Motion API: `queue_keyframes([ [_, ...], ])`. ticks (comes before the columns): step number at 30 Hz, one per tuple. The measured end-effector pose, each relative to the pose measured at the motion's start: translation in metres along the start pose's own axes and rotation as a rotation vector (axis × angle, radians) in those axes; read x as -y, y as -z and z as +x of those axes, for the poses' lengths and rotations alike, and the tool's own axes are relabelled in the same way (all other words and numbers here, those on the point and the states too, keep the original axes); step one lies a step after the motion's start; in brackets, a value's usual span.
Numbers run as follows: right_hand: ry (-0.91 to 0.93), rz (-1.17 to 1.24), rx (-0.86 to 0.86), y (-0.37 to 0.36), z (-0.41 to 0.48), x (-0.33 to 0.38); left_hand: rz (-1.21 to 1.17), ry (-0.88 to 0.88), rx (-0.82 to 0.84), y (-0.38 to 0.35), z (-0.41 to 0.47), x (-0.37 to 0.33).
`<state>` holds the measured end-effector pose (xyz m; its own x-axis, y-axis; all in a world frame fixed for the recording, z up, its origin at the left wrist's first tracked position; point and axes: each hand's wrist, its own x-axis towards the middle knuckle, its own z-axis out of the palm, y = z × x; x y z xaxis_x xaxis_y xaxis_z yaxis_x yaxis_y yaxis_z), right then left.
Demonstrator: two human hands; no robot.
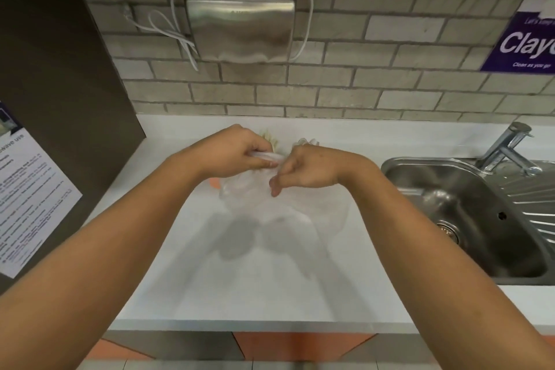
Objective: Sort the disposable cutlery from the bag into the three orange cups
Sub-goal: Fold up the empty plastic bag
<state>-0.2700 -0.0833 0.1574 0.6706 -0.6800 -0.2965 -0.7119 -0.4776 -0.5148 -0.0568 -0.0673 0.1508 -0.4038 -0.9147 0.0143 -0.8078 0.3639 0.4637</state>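
Neck of the bag (249, 189) ran left-right between my hands.
Left hand (237, 153) curled round the twisted neck, right hand (309, 170) pinched it; cutlery (268, 137) showed just beyond my knuckles.

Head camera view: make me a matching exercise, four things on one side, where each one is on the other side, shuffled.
1 clear plastic bag
2 stainless steel sink
3 shiny metal wall box
4 purple sign

A on the grey brick wall, top centre
B set into the white counter, right
C on the wall, far right
D held by left hand and right hand

Pairs: 1-D, 2-B, 3-A, 4-C
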Motion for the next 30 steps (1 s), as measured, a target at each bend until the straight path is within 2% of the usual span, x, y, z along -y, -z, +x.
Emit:
queue_keyframes([
  [4, -0.026, 0.026, -0.110, -0.002, -0.004, -0.028, 0.043, 0.076, 0.026, 0.012, -0.015, 0.016],
  [12, -0.011, 0.230, -0.440, -0.010, -0.031, -0.088, -0.135, 0.194, 0.031, 0.003, -0.047, 0.056],
  [16, 0.095, 0.201, -0.556, -0.018, -0.027, -0.089, -0.168, 0.229, 0.139, -0.001, -0.051, 0.057],
  [18, 0.136, 0.256, -0.705, -0.023, -0.024, -0.090, -0.219, 0.208, 0.088, -0.006, -0.050, 0.048],
  [20, 0.060, 0.514, -0.972, -0.033, -0.020, -0.097, -0.293, 0.209, -0.069, -0.015, -0.045, 0.044],
  [22, -0.136, 1.034, -1.175, -0.050, -0.018, -0.100, -0.414, 0.216, -0.272, -0.033, -0.043, 0.043],
  [23, -0.241, 1.268, -1.124, -0.062, -0.014, -0.096, -0.493, 0.218, -0.363, -0.045, -0.042, 0.040],
  [24, -0.305, 1.426, -0.965, -0.076, -0.011, -0.087, -0.568, 0.224, -0.440, -0.057, -0.040, 0.035],
  [26, -0.264, 1.530, -0.583, -0.103, -0.005, -0.062, -0.704, 0.215, -0.523, -0.080, -0.038, 0.019],
  [27, -0.183, 1.537, -0.472, -0.109, -0.003, -0.049, -0.748, 0.207, -0.527, -0.090, -0.037, 0.009],
  [28, -0.095, 1.547, -0.420, -0.111, -0.003, -0.038, -0.772, 0.205, -0.522, -0.100, -0.037, 0.000],
  [30, 0.048, 1.617, -0.428, -0.103, -0.001, -0.027, -0.776, 0.229, -0.490, -0.119, -0.038, -0.011],
])
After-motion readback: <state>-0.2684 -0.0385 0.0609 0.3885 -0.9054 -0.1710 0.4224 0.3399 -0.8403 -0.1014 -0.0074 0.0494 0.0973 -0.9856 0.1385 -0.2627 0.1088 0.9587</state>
